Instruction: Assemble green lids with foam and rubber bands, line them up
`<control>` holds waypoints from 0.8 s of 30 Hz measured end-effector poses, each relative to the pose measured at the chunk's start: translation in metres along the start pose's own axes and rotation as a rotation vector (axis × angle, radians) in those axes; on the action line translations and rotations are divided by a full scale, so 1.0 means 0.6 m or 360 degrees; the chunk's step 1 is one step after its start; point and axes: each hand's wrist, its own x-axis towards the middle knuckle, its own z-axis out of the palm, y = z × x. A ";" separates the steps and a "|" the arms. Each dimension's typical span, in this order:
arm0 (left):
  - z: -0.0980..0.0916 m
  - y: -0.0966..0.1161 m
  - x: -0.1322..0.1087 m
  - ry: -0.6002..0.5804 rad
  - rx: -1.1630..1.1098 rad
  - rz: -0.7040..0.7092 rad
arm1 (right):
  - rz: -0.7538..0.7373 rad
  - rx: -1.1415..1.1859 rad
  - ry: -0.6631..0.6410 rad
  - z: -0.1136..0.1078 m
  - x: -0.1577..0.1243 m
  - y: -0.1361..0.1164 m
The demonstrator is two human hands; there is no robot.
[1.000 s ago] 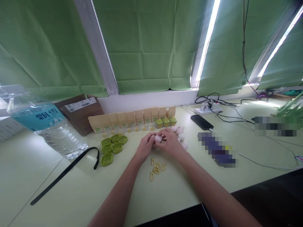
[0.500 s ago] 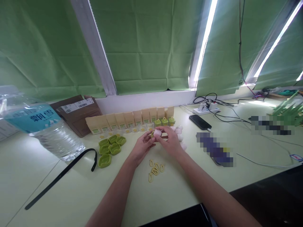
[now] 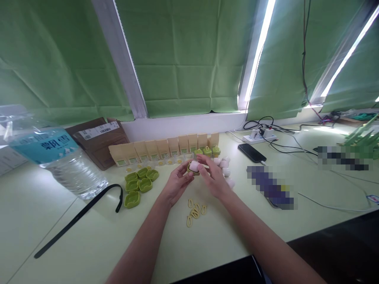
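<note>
Over the middle of the table, my left hand (image 3: 177, 183) is closed around a small green case (image 3: 192, 172). A pale, pinkish-white rounded piece (image 3: 194, 165) sits in the case's opening. My right hand (image 3: 217, 179) has its thumb and fingers on that pale piece; whether it is fully seated, I cannot tell. Just right of this hand lie several more white rounded pieces (image 3: 226, 171). Several open green cases (image 3: 132, 199) are grouped on the left. Nearer to me is a small pile of yellow loops (image 3: 194, 213).
Behind my hands stands a row of tan cards (image 3: 162, 149), with several green pieces with loops (image 3: 207, 151) at its right end. A large water bottle (image 3: 65, 157), brown box (image 3: 99, 142) and black strap (image 3: 78, 216) are left. A phone (image 3: 251, 152) and power strip (image 3: 260, 137) are right.
The pale piece and green case have tilted a little in my hands, so more of the piece's side shows. My right fingers have shifted on it. The view has moved slightly.
</note>
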 end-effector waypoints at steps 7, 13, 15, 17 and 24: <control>0.003 0.004 -0.005 -0.0095 -0.0040 -0.0012 | 0.0023 -0.0036 -0.0178 0.000 -0.006 -0.004; 0.007 0.003 -0.004 -0.0148 -0.0020 0.0014 | 0.0024 -0.0012 -0.0230 0.000 -0.008 -0.006; 0.009 0.002 -0.004 -0.0155 0.0008 0.0011 | 0.0013 -0.0005 -0.0233 0.000 -0.007 -0.006; 0.011 0.001 -0.004 -0.0155 0.0033 0.0004 | 0.0009 -0.0013 -0.0233 0.000 -0.006 -0.006; 0.011 0.002 -0.004 -0.0119 0.0088 -0.0020 | -0.0007 0.0006 -0.0205 0.003 -0.003 -0.002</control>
